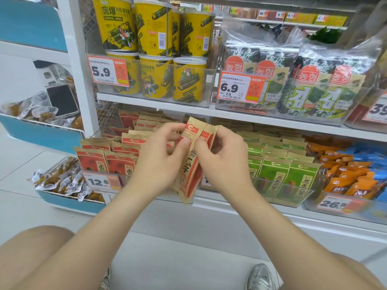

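I hold red-and-kraft snack packets (191, 170) upright in front of a low shelf. My left hand (159, 155) pinches the top of the front packet between thumb and fingers. My right hand (224, 155) pinches the top of a second packet right beside it. The packets hang down between both hands, over the shelf's front edge. Behind my left hand lies a bin of the same red packets (117, 151), stacked in rows.
Green packets (278, 164) fill the bin to the right, orange and blue packets (347, 170) beyond. The shelf above holds yellow tubs (155, 49) and seaweed packs (293, 80). A blue rack (41, 139) with wrapped snacks stands left. My knees and a shoe (260, 277) are below.
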A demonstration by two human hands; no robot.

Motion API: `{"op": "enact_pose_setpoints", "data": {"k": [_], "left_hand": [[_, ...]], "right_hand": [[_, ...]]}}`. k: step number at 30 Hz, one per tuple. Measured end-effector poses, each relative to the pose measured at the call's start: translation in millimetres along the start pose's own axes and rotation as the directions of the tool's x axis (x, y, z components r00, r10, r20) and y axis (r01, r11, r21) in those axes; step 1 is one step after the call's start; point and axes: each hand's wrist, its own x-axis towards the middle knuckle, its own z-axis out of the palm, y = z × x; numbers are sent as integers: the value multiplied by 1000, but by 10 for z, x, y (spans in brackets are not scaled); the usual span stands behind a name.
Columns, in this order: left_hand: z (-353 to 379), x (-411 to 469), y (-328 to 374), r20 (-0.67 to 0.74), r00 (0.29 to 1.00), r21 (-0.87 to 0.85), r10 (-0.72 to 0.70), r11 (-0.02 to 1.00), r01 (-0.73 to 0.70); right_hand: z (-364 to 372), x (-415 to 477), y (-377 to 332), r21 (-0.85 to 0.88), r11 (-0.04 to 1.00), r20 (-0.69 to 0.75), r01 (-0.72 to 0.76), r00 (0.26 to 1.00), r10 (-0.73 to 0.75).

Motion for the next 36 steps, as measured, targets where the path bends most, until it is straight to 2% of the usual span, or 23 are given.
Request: {"op": "enact_pose_setpoints", "data": {"k": [3,7,11,13,23,28,30,32,34,36], "left_hand": [[-13,-18,41,72,996,-19,48,999,-47],[-62,-54,89,141,984,-16,107,994,-106],[-5,-114,109,108,977,2,184,983,-185],[24,-127,107,93,982,-24,164,986,-162],[12,-120,75,117,986,-233,116,969,-86],[-6,-111,76,134,977,-356,164,928,-107],[-1,-105,73,133,978,-365,162,925,-104],[-3,-96,73,133,980,-391,150,916,-87],[0,-85,74,157,979,-414,133,909,-57],[22,-100,78,191,974,-414,119,910,-30]], "right_hand": [[-22,-52,-27,-41,988,-63,151,986,-154],[-74,-57,-33,-86,959,-111,271,954,-280],[-73,-98,-37,-157,909,-98,385,910,-403],[-59,-118,-29,-181,885,-79,429,891,-448],[-73,-87,4,-172,891,-67,420,897,-436],[-86,-46,54,-167,876,82,453,892,-445],[-88,-35,32,-56,921,63,386,922,-383],[-88,-26,-21,197,964,64,180,978,-196],[-103,-32,-62,468,883,117,-45,993,-12],[-109,-33,-69,586,793,154,-163,984,89]]}}
